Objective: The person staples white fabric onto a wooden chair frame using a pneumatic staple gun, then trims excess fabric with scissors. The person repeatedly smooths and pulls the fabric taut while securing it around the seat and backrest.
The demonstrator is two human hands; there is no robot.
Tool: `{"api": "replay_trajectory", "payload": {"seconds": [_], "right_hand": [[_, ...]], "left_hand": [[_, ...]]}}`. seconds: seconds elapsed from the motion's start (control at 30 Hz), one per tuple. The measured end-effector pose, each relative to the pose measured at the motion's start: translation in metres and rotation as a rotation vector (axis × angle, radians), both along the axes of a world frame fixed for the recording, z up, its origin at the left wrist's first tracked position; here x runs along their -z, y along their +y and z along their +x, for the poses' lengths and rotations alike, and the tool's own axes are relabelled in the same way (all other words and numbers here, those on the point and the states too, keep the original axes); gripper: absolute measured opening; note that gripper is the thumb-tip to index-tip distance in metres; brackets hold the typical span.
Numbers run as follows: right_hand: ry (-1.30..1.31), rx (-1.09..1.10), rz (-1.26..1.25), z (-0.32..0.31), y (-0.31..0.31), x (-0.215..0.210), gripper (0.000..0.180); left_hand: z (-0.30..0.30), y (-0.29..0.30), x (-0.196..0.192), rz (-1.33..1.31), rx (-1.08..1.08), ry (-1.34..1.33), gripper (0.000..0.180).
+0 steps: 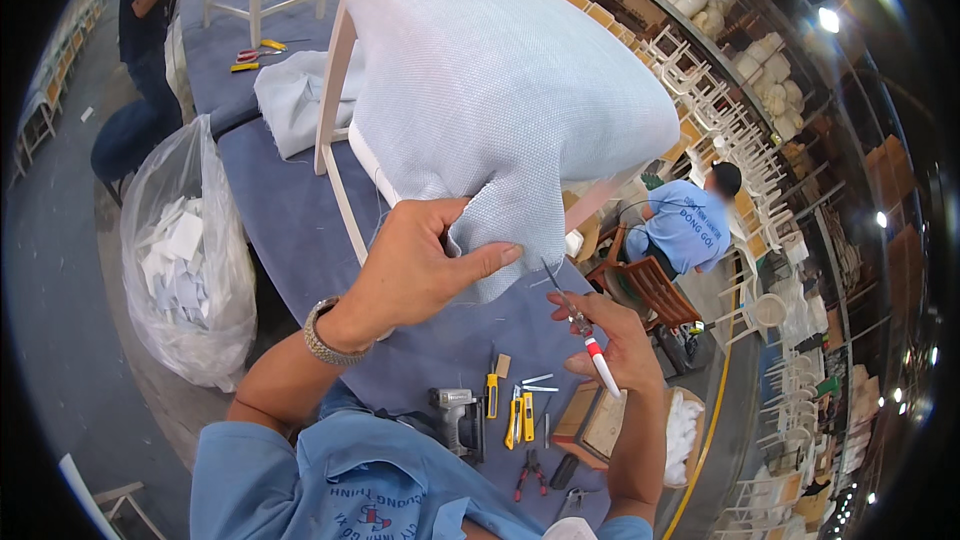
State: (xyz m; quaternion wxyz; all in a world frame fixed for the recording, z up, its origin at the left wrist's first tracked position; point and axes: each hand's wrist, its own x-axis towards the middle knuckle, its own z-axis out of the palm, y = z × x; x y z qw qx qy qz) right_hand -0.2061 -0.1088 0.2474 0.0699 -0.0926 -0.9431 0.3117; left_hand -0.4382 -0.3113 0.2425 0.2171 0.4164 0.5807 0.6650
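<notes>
A wooden chair frame (337, 90) stands on the table with a padded part covered in pale blue woven fabric (500, 80). My left hand (415, 265), a watch on its wrist, pinches a loose flap of this fabric at the lower corner, thumb on top. Close to the flap's right edge, my right hand (612, 335) is closed round scissors (597, 352) with a red and white handle. Their slim metal tip points up at the fabric edge; whether it touches the cloth I cannot tell.
On the blue-covered table (300, 230) lie a staple gun (458, 418), yellow cutters (520, 418), pliers (530, 475) and a cardboard box (590, 425). A clear bag of scraps (190, 270) stands at left. One co-worker (685, 220) sits at right; another person (150, 40) is far left.
</notes>
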Motion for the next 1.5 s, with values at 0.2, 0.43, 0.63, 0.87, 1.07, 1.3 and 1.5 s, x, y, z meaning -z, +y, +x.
{"api": "replay_trajectory", "payload": {"seconds": [0.2, 0.43, 0.63, 0.87, 1.07, 1.3, 1.5], "right_hand": [[-0.002, 0.126, -0.052, 0.002, -0.005, 0.022, 0.081], [0.086, 0.079, 0.156, -0.017, -0.013, 0.005, 0.078], [0.075, 0.055, 0.256, -0.027, -0.027, -0.017, 0.07], [0.088, 0.081, 0.309, -0.014, -0.025, -0.007, 0.07], [0.13, 0.095, 0.26, -0.012, -0.027, -0.004, 0.069], [0.14, 0.134, 0.219, -0.021, -0.035, -0.002, 0.08], [0.185, 0.091, 0.313, -0.035, -0.043, -0.007, 0.067]], "left_hand": [[-0.004, 0.013, 0.022, 0.141, -0.027, 0.022, 0.029], [0.002, 0.011, 0.02, 0.113, -0.036, 0.011, 0.031], [0.0, 0.012, 0.025, 0.172, -0.014, -0.007, 0.029], [0.0, 0.013, 0.027, 0.222, 0.002, -0.04, 0.03], [-0.002, 0.007, 0.018, 0.113, 0.059, -0.045, 0.032], [-0.005, 0.006, 0.018, 0.133, 0.117, -0.055, 0.039], [-0.005, 0.009, 0.026, 0.171, 0.083, -0.032, 0.039]]}}
